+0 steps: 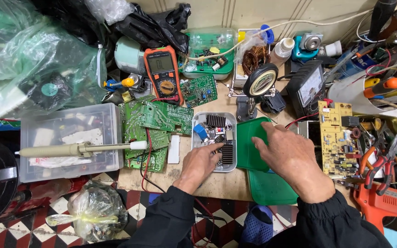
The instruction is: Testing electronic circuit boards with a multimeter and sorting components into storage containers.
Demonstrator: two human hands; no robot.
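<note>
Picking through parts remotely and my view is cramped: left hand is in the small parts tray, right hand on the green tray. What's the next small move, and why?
Probably close the left hand fingertips on one piece in the small parts tray and lift it. The fingers already rest among the heat sinks and components there, holding nothing, while the right hand lies flat on the green tray beside it, steadying it.

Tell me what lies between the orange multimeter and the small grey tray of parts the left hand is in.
In the head view, green circuit boards lie between the orange multimeter and the small grey parts tray that the left hand reaches into.
</note>
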